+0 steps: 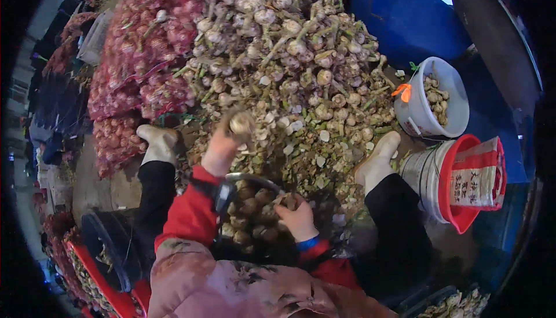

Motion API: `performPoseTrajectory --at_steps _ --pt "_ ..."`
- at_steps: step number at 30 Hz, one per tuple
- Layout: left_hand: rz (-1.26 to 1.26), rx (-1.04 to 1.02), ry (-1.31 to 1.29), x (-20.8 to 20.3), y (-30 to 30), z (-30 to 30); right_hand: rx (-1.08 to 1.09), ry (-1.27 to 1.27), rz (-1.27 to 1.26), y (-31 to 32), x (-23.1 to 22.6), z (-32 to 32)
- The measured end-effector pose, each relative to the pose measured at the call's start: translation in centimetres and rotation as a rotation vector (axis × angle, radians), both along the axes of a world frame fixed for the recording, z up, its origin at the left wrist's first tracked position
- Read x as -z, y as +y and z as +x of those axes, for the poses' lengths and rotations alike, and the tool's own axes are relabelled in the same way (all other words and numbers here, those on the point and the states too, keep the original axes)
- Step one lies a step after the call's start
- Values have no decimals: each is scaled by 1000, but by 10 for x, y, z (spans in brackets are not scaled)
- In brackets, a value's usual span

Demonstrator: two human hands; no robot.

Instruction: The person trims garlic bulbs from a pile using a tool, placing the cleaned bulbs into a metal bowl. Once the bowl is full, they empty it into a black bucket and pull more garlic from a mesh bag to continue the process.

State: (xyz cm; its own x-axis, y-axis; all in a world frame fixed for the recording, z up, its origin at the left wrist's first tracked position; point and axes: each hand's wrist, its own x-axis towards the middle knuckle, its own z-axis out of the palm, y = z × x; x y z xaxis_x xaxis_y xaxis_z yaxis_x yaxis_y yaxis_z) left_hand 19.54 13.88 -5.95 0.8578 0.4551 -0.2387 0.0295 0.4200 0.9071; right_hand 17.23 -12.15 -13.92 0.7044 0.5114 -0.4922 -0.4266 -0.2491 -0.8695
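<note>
My left hand (219, 150), at the end of a red sleeve, is closed round a garlic bulb (241, 124) at the near edge of a big garlic heap (301, 57). Bulb and fingertips are blurred by motion. My right hand (298, 220) is lower down, its fingers curled round a small brownish thing that I cannot make out. It is over the right side of a round container (255, 176) between my legs. Trimmed garlic bulbs (249, 214) lie inside this container, partly hidden by my arms and body.
Red mesh sacks of garlic (133, 75) stand at the left. At the right are a white bucket (414, 109) with garlic in it and another bucket (420, 173) with a red basin (457, 216) at its mouth. Loose peelings (318, 161) cover the floor between my white boots (379, 159).
</note>
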Motion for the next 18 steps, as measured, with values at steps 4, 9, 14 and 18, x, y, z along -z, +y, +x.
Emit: performPoseTrajectory --at_steps 4,9,14,18 --pt "280 227 205 -38 -59 -68 -114 -472 -85 -5 -32 3" --pt "614 317 257 -57 -102 -122 -262 -755 -34 -10 -69 -15" --pt "865 329 166 -44 -111 -156 -475 -931 -112 -13 -79 -31" --pt "1051 235 181 -28 -122 -173 -500 -933 -120 -14 -71 -37"
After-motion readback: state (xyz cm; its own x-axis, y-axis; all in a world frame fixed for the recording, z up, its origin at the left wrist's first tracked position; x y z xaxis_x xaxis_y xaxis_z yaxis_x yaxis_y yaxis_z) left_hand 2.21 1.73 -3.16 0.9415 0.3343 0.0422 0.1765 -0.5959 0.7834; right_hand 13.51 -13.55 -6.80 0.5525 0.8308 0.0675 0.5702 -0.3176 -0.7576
